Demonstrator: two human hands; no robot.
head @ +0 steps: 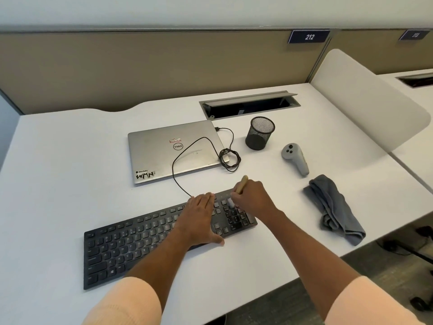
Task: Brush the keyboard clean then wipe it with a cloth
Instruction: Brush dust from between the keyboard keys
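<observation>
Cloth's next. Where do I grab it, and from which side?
Likely from above with the right hand, the nearer one, once the brush is down. Pinch the grey cloth at its bunched folds near the upper end: it lies crumpled flat on the desk.

The keyboard (131, 242) lies on the desk (58, 160), with the laptop (168, 153) behind it and the cable (187, 146) running from its back edge over the laptop. Behind and right of the keyboard stand the cup (259, 134) and the controller (295, 160); the cloth (334, 207) lies to its right. The left hand (199, 219) rests on its right half, and the right hand (254, 199) holds the brush (241, 184) at its right end.
</observation>
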